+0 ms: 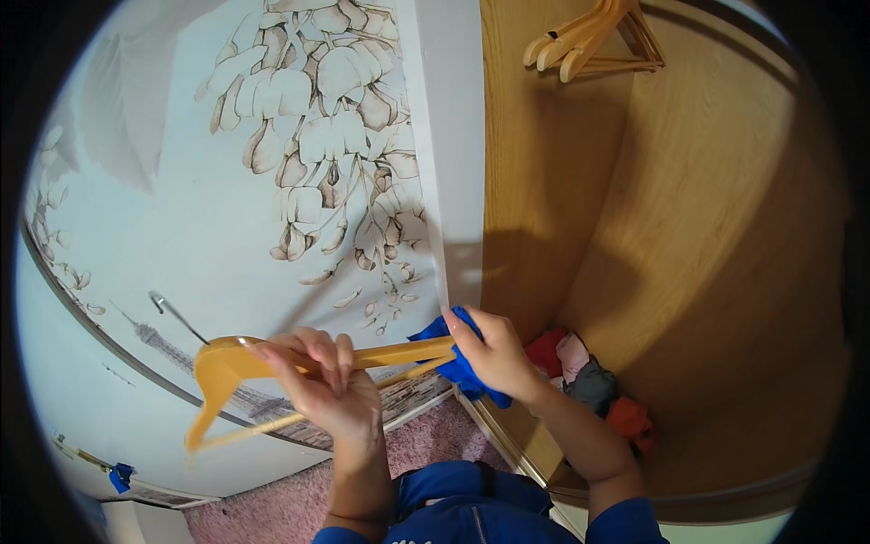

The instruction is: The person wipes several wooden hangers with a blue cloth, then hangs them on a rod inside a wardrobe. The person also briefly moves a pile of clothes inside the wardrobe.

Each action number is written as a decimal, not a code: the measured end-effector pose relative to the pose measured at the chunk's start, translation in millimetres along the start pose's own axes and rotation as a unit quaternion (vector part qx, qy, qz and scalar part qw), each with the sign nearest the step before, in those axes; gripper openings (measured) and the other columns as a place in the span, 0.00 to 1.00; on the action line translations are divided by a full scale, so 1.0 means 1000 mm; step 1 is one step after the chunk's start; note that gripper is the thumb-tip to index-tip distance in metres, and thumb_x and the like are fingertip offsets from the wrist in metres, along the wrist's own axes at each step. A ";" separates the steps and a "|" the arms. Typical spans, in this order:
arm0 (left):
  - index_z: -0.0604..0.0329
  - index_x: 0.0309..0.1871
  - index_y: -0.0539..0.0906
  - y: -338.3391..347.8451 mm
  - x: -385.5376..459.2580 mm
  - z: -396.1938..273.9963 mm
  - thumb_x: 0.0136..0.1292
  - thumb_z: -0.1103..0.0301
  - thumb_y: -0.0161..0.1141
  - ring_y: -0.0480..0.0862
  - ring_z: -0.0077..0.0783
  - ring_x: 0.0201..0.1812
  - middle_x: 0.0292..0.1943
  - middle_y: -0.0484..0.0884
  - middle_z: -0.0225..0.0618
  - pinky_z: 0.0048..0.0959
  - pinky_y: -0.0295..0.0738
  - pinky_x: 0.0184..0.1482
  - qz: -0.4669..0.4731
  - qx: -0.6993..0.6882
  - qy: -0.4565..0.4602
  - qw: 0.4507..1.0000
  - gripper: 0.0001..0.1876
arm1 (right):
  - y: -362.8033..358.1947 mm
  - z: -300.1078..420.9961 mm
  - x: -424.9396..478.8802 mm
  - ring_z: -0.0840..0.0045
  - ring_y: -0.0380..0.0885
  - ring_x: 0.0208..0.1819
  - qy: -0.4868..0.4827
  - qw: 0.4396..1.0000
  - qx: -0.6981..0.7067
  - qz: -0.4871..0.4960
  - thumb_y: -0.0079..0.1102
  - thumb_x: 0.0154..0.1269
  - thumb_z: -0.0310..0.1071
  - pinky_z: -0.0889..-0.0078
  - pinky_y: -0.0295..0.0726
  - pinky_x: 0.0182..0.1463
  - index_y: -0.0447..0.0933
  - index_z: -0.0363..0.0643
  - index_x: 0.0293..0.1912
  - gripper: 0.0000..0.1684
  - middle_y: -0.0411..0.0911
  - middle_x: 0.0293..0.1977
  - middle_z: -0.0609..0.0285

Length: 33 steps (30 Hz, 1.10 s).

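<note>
A wooden clothes hanger (pixel 401 353) with a metal hook (pixel 178 316) is held level in front of me, its hook end pointing left. My left hand (pixel 326 381) grips the upper arm of the hanger near its neck. Around the hanger's right end, my right hand (pixel 493 353) presses a blue cloth (pixel 469 384). Part of the cloth is hidden under the fingers. The lower wooden bar (pixel 272 427) runs beneath my left hand, and the other shoulder of the hanger slants down to the left.
Several wooden hangers (pixel 584 44) hang at the top of the wooden wardrobe (pixel 686 204) on my right. Folded or bundled clothes (pixel 591 384) lie on its floor. A flower-patterned wall panel (pixel 238 204) stands ahead, above a pink carpet (pixel 435 435). A small blue cloth (pixel 121 478) is at lower left.
</note>
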<state>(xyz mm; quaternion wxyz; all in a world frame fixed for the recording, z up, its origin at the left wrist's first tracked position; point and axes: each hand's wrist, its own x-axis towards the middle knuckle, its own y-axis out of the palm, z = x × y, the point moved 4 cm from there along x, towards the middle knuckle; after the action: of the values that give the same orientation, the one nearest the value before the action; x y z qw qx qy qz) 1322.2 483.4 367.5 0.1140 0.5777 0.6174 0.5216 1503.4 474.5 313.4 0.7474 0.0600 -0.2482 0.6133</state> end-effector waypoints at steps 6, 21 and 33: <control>0.54 0.31 0.67 0.005 -0.001 -0.002 0.72 0.52 0.40 0.52 0.13 0.13 0.19 0.65 0.28 0.13 0.51 0.17 0.021 -0.019 -0.002 1.000 0.18 | -0.001 0.004 -0.012 0.74 0.67 0.16 -0.185 0.981 -0.021 -0.062 0.51 0.68 0.35 0.70 0.64 0.21 0.69 0.33 0.27 0.16 0.66 0.16 0.52; 0.56 0.27 0.69 -0.010 0.005 0.003 0.71 0.46 0.37 0.55 0.15 0.15 0.18 0.65 0.28 0.16 0.51 0.19 -0.070 0.073 0.001 0.995 0.24 | -0.043 0.003 0.015 0.82 0.71 0.25 0.057 0.970 0.188 -0.147 0.42 0.72 0.48 0.73 0.72 0.33 0.74 0.37 0.33 0.24 0.72 0.23 0.66; 0.52 0.22 0.68 0.005 0.003 0.003 0.70 0.53 0.46 0.55 0.15 0.15 0.14 0.57 0.21 0.18 0.56 0.24 -0.038 -0.083 -0.130 0.987 0.20 | 0.013 0.029 0.010 0.64 0.73 0.22 -0.321 0.896 -0.294 0.086 0.67 0.50 0.44 0.65 0.70 0.25 0.71 0.39 0.29 0.20 0.71 0.21 0.58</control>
<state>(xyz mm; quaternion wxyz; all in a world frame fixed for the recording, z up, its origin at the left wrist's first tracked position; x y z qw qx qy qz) 1326.4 486.5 371.0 0.2605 0.6054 0.5734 0.4867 1484.2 474.7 340.1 0.5549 0.0100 -0.6477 0.5220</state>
